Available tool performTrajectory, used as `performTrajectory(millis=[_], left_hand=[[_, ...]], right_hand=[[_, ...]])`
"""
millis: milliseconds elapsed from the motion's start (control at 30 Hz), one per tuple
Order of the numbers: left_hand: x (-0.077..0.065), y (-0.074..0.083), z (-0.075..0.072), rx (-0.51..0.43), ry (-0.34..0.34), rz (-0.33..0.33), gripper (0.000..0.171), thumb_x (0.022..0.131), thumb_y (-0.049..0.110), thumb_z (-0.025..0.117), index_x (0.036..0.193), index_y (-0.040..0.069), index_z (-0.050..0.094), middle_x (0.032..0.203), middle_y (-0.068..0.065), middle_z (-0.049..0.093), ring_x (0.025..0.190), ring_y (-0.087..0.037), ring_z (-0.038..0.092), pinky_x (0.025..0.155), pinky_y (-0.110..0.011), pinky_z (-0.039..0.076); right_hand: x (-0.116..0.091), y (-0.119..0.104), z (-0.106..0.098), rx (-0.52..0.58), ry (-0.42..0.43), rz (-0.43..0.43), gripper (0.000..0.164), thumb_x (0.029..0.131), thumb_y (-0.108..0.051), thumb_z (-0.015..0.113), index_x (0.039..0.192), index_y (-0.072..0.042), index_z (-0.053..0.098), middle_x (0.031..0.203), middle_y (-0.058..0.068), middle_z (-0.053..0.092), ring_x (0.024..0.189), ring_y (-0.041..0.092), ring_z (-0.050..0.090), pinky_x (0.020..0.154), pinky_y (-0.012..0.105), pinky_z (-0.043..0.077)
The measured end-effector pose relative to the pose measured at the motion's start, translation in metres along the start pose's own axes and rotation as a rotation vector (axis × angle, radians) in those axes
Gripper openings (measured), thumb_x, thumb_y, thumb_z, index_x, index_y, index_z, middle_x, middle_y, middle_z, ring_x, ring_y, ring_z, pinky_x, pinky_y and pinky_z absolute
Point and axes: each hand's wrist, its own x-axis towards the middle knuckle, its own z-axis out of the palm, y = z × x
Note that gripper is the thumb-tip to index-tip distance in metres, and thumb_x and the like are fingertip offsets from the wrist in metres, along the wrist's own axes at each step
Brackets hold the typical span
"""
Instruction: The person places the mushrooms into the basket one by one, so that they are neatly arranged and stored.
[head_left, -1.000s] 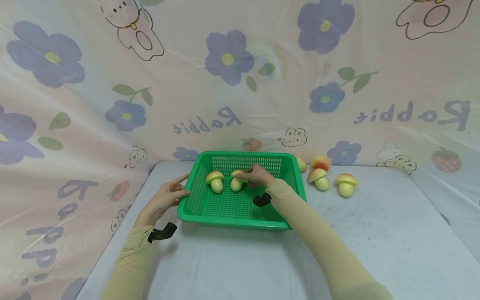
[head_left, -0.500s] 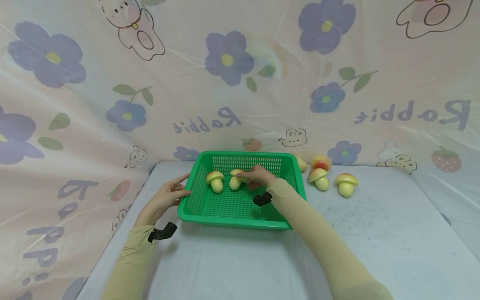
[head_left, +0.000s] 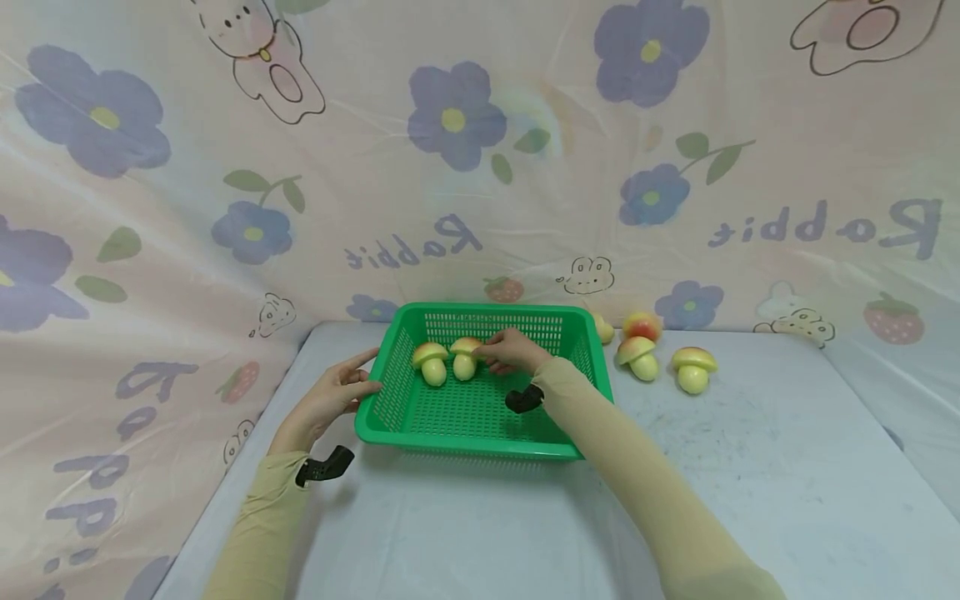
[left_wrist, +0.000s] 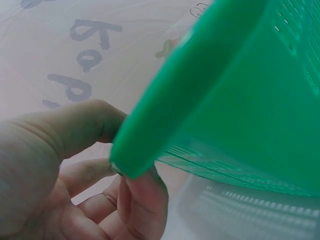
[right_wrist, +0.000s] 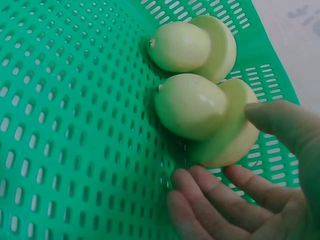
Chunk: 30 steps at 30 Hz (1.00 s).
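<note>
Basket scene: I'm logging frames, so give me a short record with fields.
basket: green, perforated, on table
inside: two mushrooms, side by side
right hand: inside basket, fingers on right mushroom
left hand: holds basket's left rim
outside: four more mushrooms on table, right of basket

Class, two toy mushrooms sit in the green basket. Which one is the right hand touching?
The right-hand mushroom of the pair; the right hand touches its cap. The other mushroom stands untouched.
</note>
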Motion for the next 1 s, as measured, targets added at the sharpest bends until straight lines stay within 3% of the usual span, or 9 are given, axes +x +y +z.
performTrajectory(millis=[633, 1000], left_hand=[[-0.0004, -0.0040, 0.0010, -0.001, 0.005, 0.016, 0.075, 0.091, 0.016, 0.067, 0.153, 0.018, 0.025, 0.094, -0.009, 0.049, 0.076, -0.016, 0.058, 0.070, -0.033, 0.052], [0.0009, -0.0066, -0.0001, 0.000, -0.002, 0.024, 0.074, 0.092, 0.016, 0.066, 0.153, 0.017, 0.025, 0.094, -0.010, 0.051, 0.077, -0.017, 0.060, 0.071, -0.036, 0.054]], right_hand=[[-0.0075, 0.0012, -0.0084, 0.015, -0.008, -0.037, 0.048, 0.098, -0.025, 0.054, 0.134, 0.006, 0.046, 0.121, 0.023, 0.056, 0.110, 0.039, 0.057, 0.092, 0.048, 0.046], [-0.0085, -0.0013, -0.0027, -0.002, 0.002, -0.008, 0.054, 0.094, -0.030, 0.064, 0.133, 0.004, 0.050, 0.125, 0.021, 0.054, 0.109, 0.036, 0.058, 0.089, 0.044, 0.049]])
